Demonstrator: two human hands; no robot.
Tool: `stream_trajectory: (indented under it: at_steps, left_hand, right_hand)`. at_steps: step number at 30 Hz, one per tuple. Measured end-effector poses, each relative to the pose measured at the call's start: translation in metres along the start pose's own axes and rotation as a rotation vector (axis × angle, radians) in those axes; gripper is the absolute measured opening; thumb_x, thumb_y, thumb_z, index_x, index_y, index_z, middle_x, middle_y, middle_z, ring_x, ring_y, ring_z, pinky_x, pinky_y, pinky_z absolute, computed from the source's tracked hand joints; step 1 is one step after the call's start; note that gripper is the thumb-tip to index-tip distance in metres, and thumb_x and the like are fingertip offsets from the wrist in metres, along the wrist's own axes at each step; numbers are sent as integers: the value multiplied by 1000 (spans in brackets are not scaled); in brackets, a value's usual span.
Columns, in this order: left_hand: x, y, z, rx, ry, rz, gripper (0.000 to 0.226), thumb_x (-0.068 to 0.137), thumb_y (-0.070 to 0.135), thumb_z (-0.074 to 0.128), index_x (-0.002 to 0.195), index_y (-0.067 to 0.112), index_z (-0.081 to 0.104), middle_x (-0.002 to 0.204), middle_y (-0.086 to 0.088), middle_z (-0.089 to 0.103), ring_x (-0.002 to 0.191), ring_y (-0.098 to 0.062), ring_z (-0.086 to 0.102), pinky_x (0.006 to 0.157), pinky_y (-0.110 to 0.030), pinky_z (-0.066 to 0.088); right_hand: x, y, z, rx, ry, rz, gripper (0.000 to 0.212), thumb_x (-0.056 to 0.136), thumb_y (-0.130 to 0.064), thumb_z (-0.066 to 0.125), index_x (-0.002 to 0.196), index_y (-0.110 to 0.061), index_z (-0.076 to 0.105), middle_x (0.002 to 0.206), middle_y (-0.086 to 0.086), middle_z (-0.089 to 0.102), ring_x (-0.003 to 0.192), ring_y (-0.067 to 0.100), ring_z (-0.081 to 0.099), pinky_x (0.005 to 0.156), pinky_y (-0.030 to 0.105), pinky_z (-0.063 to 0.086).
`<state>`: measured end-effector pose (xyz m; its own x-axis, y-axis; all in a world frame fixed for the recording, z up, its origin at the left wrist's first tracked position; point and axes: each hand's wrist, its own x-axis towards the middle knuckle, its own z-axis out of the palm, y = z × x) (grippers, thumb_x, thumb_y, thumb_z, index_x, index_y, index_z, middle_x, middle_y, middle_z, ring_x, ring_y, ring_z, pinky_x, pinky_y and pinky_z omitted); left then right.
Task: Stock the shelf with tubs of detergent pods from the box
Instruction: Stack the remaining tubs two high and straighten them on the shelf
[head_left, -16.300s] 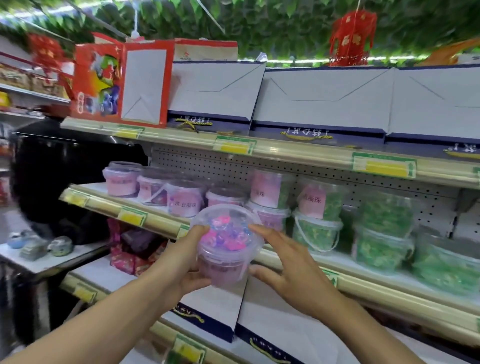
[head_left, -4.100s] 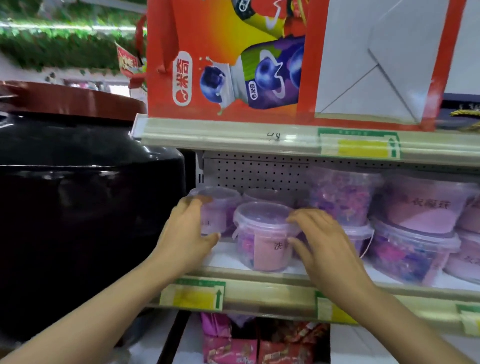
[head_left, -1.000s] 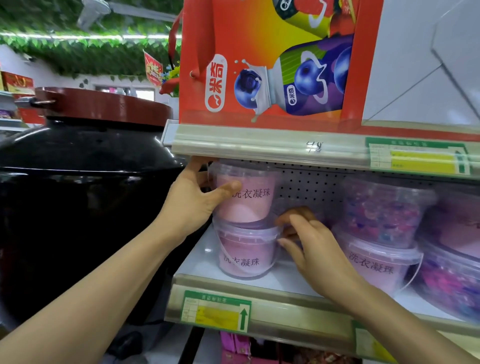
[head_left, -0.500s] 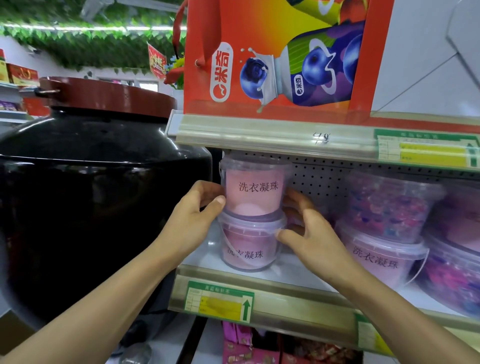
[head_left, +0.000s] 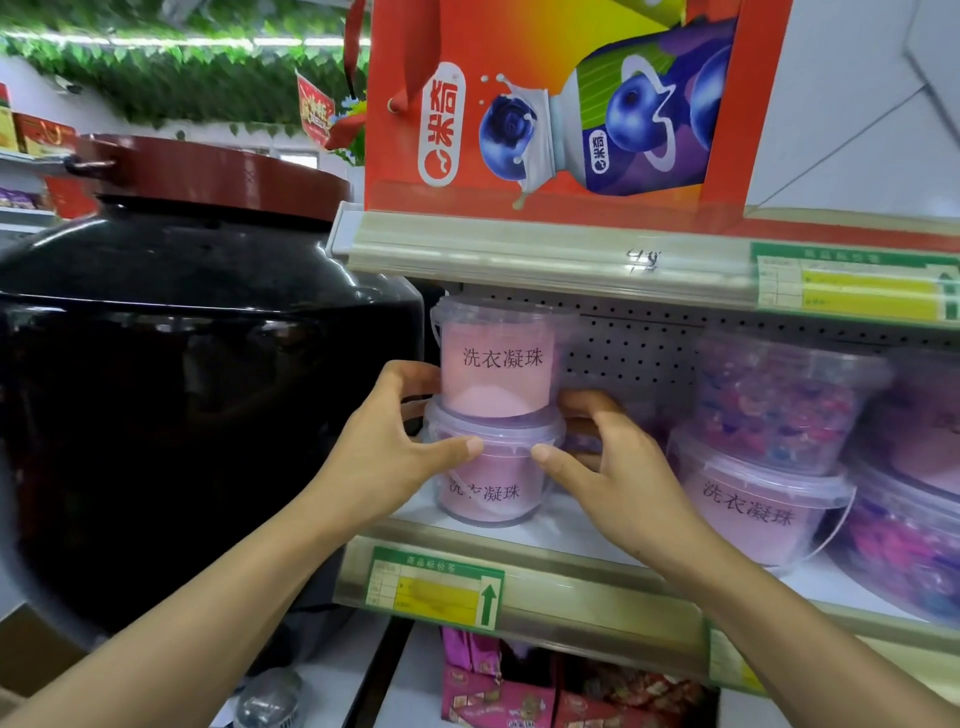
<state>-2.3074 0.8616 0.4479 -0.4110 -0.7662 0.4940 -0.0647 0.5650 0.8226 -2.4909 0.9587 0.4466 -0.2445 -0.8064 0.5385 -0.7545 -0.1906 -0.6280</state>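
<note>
Head view, left hand and right hand gripping lower round clear-plastic tub.

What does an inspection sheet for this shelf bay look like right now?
Surface: shelf, white, price tag on its front rail.
Job's things: top tub stacked on bottom tub at the left end; more tubs to the right, also stacked.
Clutter: nothing seen.
Hands: left hand and right hand grip the stack where the tubs meet.
Cables: nothing seen.
Surroundings: big black jar left; red carton above; pink packs below.
</note>
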Motion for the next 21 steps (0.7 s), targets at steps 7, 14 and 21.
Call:
stream_trajectory:
  at_steps: [7,14,21]
  left_hand:
    - [0,2,-4,-29,48,4,63,69,13,82,121,24,47,121,18,55,108,6,52,88,-23,49]
    - [-5,-3,-1,-41,64,-2,81,57,38,86,124,32,41,124,23,51,117,-1,52,99,-35,47]
    - [-8,-5,14,-44,79,-33,92,57,36,87,130,33,32,117,26,52,107,0,57,94,-33,50]
  right_hand:
    - [4,-9,8,24,-11,6,47,83,-31,68,124,-20,48,124,-1,55,102,12,62,89,34,53]
    - [4,-2,-9,-236,38,82,41,90,-12,53,129,-18,42,122,6,53,100,22,57,82,29,45]
    - [24,-10,-17,-882,-53,204,44,85,1,53,128,-3,42,130,16,36,112,36,51,79,38,45]
